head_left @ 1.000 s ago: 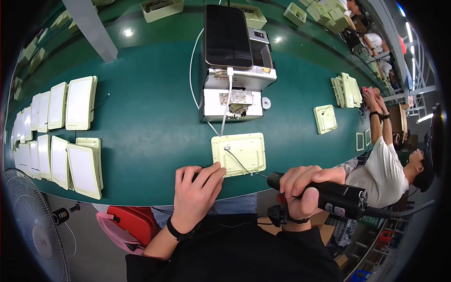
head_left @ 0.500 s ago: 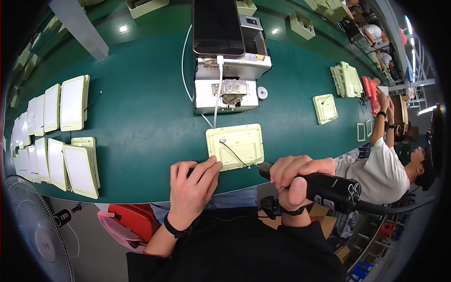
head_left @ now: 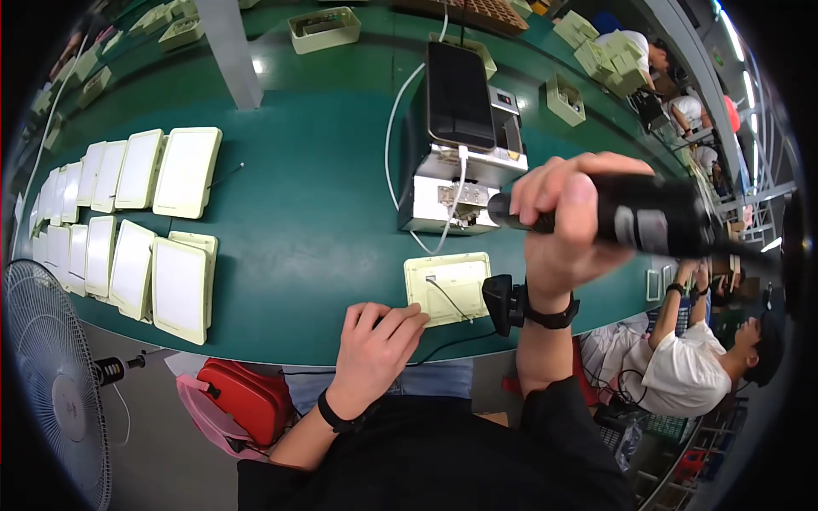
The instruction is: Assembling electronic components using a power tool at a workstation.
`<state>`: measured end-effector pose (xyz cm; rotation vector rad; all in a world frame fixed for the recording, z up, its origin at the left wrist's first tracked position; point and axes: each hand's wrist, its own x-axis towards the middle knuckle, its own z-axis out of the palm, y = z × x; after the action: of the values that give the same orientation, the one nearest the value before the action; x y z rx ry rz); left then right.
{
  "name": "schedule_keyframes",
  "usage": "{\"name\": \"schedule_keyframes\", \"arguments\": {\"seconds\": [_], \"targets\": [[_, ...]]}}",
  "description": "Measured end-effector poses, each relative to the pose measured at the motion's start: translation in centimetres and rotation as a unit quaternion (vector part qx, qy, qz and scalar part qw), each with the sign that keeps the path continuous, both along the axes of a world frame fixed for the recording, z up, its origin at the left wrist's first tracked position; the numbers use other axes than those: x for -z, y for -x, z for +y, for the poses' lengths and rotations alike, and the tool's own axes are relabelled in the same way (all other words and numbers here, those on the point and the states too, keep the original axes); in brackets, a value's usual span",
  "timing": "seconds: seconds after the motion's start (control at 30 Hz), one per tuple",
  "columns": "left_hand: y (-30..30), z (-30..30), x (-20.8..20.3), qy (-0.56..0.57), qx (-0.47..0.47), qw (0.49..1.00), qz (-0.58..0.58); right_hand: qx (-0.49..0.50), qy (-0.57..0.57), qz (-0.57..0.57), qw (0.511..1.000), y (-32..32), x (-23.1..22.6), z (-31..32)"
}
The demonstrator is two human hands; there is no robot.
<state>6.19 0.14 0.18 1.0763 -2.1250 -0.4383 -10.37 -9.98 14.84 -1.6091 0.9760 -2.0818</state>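
My right hand (head_left: 567,217) is wrapped round a black electric screwdriver (head_left: 656,213). It is raised, its tip end at the front of a white screw feeder machine (head_left: 456,192); the bit itself I cannot make out. A pale yellow-green plastic casing (head_left: 460,277) lies open side up on the table, a short dark cable (head_left: 445,294) across it. At the casing's lower left corner, my left hand (head_left: 377,349) has its fingers bent and pressed together, fingertips on the edge. Its thumb is hidden.
Two rows of white-faced panels (head_left: 181,289) stand at the left of the green table (head_left: 298,255). A phone (head_left: 460,98) with a white cable rests on the feeder. A fan (head_left: 64,400) stands at lower left, and a co-worker (head_left: 690,366) sits at right.
My right hand has lifted the screwdriver off the casing's lower right corner and moved it up to the feeder. My left hand has stayed at the casing's corner. The whole view has shifted.
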Motion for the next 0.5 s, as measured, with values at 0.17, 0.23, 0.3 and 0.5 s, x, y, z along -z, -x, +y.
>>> {"name": "schedule_keyframes", "arguments": {"seconds": [0.17, 0.23, 0.3, 0.5], "targets": [[-0.1, -0.1, 0.3, -0.013, 0.001, 0.999, 0.034, -0.012, -0.032, -0.028, 0.999, 0.8, 1.6, 0.2], [-0.2, -0.3, 0.4, -0.011, 0.009, 0.999, 0.041, -0.053, -0.025, -0.040, 0.998, 1.1, 1.9, 1.0], [-0.3, -0.5, 0.2, -0.021, 0.009, 0.999, 0.043, -0.070, -0.027, -0.044, 0.996, 1.3, 2.2, 2.5], [-0.3, -0.7, 0.2, -0.038, 0.006, 0.998, 0.044, -0.166, -0.091, -0.052, 0.980, 0.7, 2.5, 9.4]]}}
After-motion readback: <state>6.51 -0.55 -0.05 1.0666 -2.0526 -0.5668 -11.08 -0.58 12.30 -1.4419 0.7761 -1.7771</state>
